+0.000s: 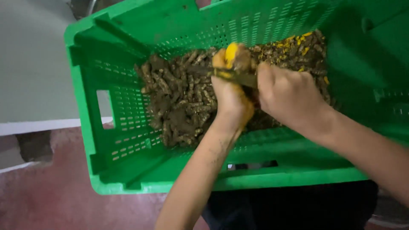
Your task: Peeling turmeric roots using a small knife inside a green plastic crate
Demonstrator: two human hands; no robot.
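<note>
Over the green plastic crate [128, 106], your left hand [231, 100] is closed around a turmeric root [232, 54], its peeled yellow end pointing up between stained fingers. Your right hand [289, 96] is curled shut on the handle of a knife [232, 76], whose dark blade lies across the root, touching it. Below both hands, a heap of muddy brown unpeeled roots [179, 102] covers the crate floor; yellow peel scraps [298, 44] lie at the far right.
</note>
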